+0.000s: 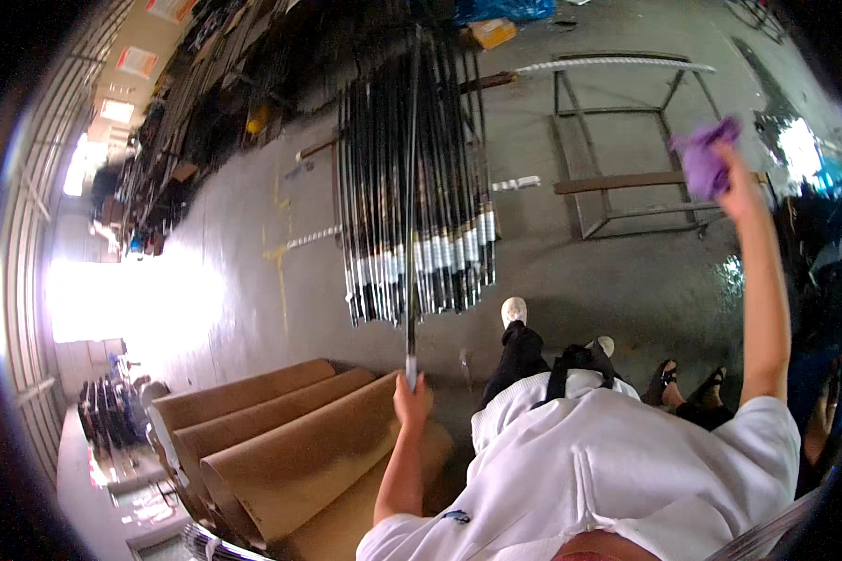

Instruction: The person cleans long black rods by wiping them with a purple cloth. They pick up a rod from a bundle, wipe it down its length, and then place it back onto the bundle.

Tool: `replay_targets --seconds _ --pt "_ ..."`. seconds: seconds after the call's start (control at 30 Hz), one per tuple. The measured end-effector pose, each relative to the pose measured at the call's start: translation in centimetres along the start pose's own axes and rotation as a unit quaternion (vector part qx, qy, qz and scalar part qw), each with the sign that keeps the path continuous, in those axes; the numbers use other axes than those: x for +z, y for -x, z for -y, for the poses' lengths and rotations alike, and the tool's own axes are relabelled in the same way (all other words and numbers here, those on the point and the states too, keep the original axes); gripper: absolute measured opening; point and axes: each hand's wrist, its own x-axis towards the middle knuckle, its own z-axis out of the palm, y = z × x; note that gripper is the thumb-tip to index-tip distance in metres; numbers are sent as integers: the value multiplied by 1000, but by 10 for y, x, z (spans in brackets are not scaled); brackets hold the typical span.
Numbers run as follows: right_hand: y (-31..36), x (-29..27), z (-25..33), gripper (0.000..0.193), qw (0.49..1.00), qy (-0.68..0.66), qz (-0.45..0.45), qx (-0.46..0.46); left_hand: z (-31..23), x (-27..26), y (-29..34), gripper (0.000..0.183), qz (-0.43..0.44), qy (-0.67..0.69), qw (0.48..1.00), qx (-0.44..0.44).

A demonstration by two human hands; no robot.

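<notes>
My left hand (410, 404) is closed around the pale lower end of a long, thin dark rod (411, 323). The rod points away from me, over a row of similar dark rods (374, 178) with whitish bands near their close ends. Those rods lie side by side across wrapped supports. Out to the right, my raised right hand (737, 187) grips a crumpled purple cloth (704, 161), apart from the rod. The far end of the held rod is hard to pick out against the others.
A low metal frame (585, 206) with padded bars stands right of the rods. Large brown rolls (281, 439) lie at lower left. Another person's sandalled feet (669, 374) show near my right side. Dark stacked material (215, 103) lines the far left, and a yellow item (494, 34) sits at the back.
</notes>
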Motion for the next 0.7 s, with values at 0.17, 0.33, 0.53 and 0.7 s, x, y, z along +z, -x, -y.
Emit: replay_targets --seconds 0.17,0.33,0.53,0.7 --pt "68 47 -163 43 951 81 -28 296 -46 74 -102 31 -7 92 996 -14" --pt "119 30 -233 38 927 31 56 368 -56 112 -200 31 -6 45 999 -2" --pt "139 24 -240 64 941 53 18 334 -61 143 -258 32 54 -43 998 -15" --pt "151 67 -225 66 929 22 76 361 -98 132 -256 39 95 -198 975 -12"
